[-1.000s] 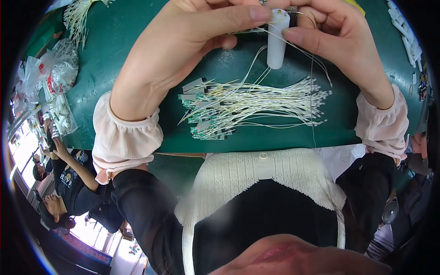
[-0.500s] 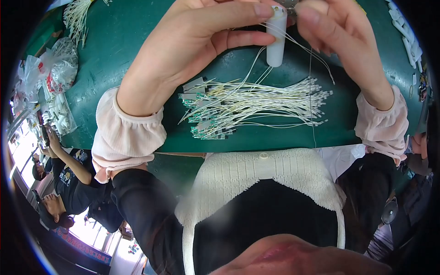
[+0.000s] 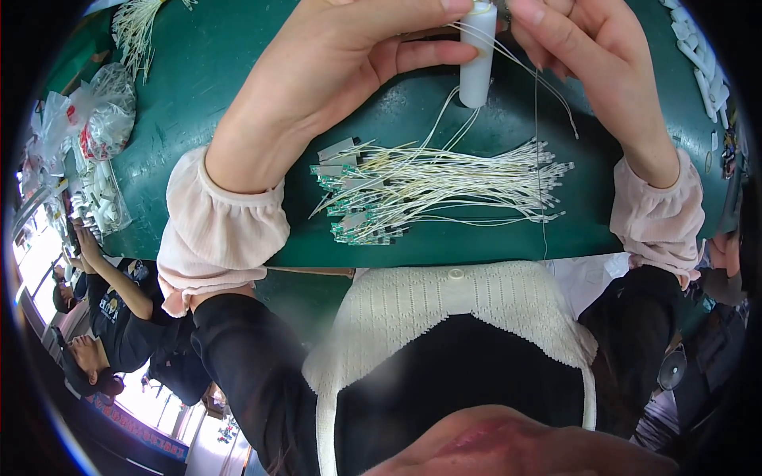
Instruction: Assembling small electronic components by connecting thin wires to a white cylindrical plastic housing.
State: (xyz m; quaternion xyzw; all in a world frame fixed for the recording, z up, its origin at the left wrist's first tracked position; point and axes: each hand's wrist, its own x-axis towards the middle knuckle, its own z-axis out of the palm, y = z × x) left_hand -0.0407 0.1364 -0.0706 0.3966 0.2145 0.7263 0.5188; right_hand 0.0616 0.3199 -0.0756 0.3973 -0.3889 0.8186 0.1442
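Near the top of the view, my left hand (image 3: 333, 67) grips a white plastic tube (image 3: 475, 83) between thumb and fingers, the tube hanging roughly upright. Thin white wires (image 3: 530, 67) trail from around it, some to the right and some down. My right hand (image 3: 591, 59) is closed in a pinch beside the tube's top end; what the fingertips hold is small and partly cut off by the frame edge. A thin dark thread hangs below that hand. Under both hands lies a bundle of white wires (image 3: 468, 178) with small green circuit boards (image 3: 357, 214) at its left end.
The green tabletop (image 3: 198, 103) runs under everything. Another wire bundle (image 3: 135, 32) lies at the far left, with clear plastic bags (image 3: 103, 119) of parts below it. White tubes (image 3: 702, 59) are piled at the right edge. A person in black (image 3: 127, 309) is at the left.
Both hands and the white tube have risen slightly toward the top edge. The left hand keeps its grip, and the right stays pinched by the tube's upper end.
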